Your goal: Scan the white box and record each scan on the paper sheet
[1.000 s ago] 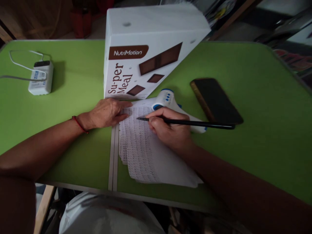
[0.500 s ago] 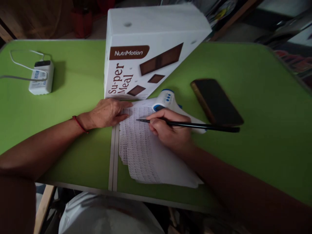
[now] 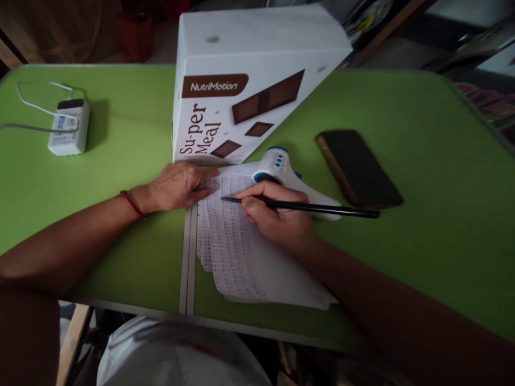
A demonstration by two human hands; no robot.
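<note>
Several sheets of paper (image 3: 249,268), covered on their left part with rows of handwriting, lie fanned out on the green table. My left hand (image 3: 181,185) rests at the upper left of the papers, thumb and forefinger stretched out on the sheet. A long black pen (image 3: 322,206) is pinched in my right hand (image 3: 281,214), its tip over the written lines close to my left thumb. Just beyond my right hand lies a white and blue infrared thermometer (image 3: 277,163) on the top of the papers; my hand hides part of it.
A white NutriMotion box (image 3: 257,64) stands upright behind the papers. A dark phone (image 3: 358,169) lies to the right. At the far left sits a white adapter (image 3: 69,128) with a cable. The green table (image 3: 132,262) has a metal seam beside the papers.
My right hand has shifted slightly to the left, and the pen's tip and back end have moved left with it. My left hand stays in place.
</note>
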